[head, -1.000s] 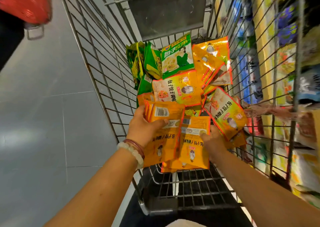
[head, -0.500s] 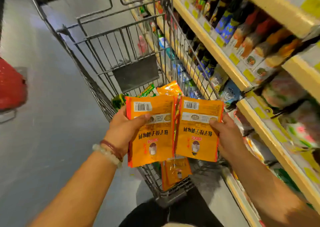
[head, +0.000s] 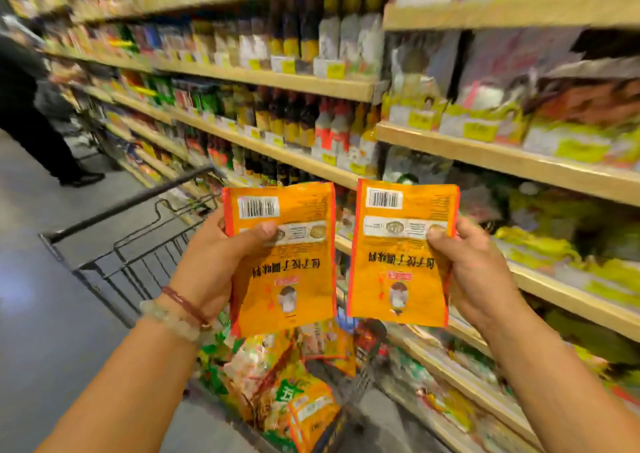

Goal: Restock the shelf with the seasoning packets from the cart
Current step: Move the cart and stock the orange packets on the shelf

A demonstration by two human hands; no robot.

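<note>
My left hand (head: 211, 262) grips an orange seasoning packet (head: 294, 279) by its left edge, thumb across the front. Another orange seasoning packet (head: 391, 279) is held in my right hand (head: 481, 276) by its right edge. Both packets are upside down, barcodes at the top, side by side in front of the wooden shelves (head: 519, 162). Below them the wire cart (head: 138, 262) holds several more orange and green packets (head: 294, 383). The view is blurred by motion.
Shelves on the right carry rows of sauce bottles (head: 294, 120) and yellow-green bags (head: 554, 245). A person in dark clothes (head: 31, 113) stands in the aisle at far left. Grey floor (head: 52, 314) lies left of the cart.
Both hands have lifted the two orange packets out of the cart and apart from each other. My view has swung up from the cart to the shelves.
</note>
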